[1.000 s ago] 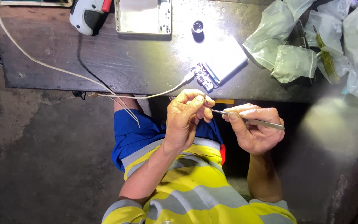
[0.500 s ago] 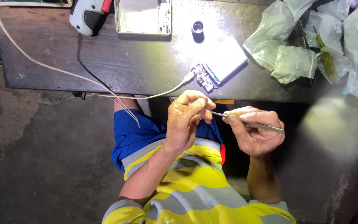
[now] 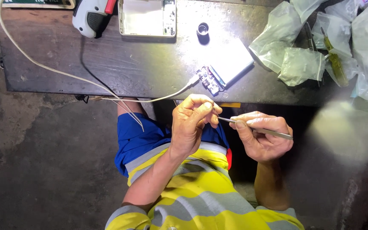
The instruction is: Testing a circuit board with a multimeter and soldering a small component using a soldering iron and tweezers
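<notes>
Over on the far left, the grey power screwdriver (image 3: 91, 16) lies on the dark surface (image 3: 107, 68), and the white cable (image 3: 56, 72) trails across to the small circuit board (image 3: 208, 79); none of that has budged from a moment ago. Next comes the open white case (image 3: 148, 17) and the little round cap (image 3: 202, 29), both resting where they were. Now your left hand (image 3: 191, 123): it hangs just off the front edge of the surface, fingers (image 3: 205, 107) curled and pressed together on something too small to make out, and it has crept a touch closer to the tool tip. Your right hand (image 3: 263, 136) pinches the metal tweezers (image 3: 256, 129) between thumb and forefinger, the point aimed at your left fingertips, almost touching. Far right, the clear plastic bags (image 3: 294, 55) sit heaped and unmoved.
</notes>
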